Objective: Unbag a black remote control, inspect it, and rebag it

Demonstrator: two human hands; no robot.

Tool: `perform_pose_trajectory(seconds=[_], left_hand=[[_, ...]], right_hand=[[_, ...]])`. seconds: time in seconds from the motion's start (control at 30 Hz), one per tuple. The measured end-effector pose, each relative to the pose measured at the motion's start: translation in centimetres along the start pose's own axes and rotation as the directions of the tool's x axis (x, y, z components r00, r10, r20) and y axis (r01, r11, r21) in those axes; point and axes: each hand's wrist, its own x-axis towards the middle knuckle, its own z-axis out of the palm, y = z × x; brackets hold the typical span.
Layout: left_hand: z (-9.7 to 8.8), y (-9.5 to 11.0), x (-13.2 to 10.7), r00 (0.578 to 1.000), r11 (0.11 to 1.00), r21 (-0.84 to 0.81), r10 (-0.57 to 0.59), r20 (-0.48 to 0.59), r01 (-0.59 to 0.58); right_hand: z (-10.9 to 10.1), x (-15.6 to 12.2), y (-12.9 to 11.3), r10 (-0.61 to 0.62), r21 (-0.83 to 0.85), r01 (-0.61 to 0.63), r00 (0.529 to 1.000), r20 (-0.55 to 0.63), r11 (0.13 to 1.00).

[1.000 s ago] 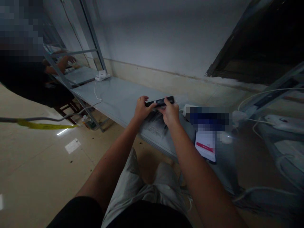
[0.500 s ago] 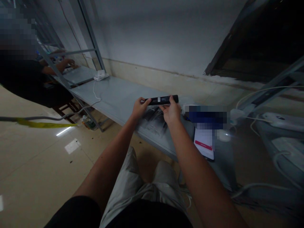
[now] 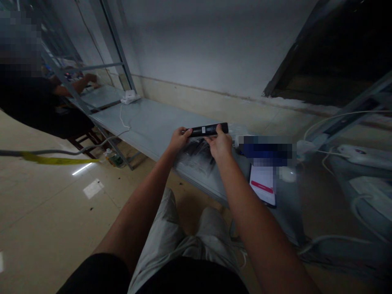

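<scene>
Between my hands is a long, flat black device (image 3: 208,130) with a small white label near its middle; its exact kind I cannot make out. My left hand (image 3: 180,138) grips its left end, thumb on the near face. At the right end my right hand (image 3: 221,143) is closed around it, thumb on top and fingers beneath. The device is raised above the table, lying nearly level. Under and just in front of it, clear plastic bags (image 3: 199,157) with dark contents lie on the grey table (image 3: 147,122).
A phone (image 3: 262,185) with a lit screen lies right of my right arm, beside a blurred blue item (image 3: 268,151). White power strips (image 3: 364,157) and cables are at far right. A white box (image 3: 129,97) stands at the table's left end. A person (image 3: 27,98) sits at far left.
The black device has tilted slightly in my hands, and its label looks a little different. Both hands keep their hold in almost the same place. The person at left has moved a hand slightly.
</scene>
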Motion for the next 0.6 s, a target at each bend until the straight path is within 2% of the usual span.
perform_pose_trajectory(seconds=[0.33,0.6], left_hand=[[0.02,-0.29,0.32,1.000,1.000,-0.026,-0.006,-0.011,0.006],[0.54,0.65,-0.34,0.999,0.996,-0.085,0.007,-0.035,-0.010]], right_hand=[[0.00,-0.01,-0.06,0.016,0.031,-0.016,1.000,-0.008,0.999],[0.14,-0.22,-0.37,0.009,0.050,-0.007,0.999,-0.032,0.999]])
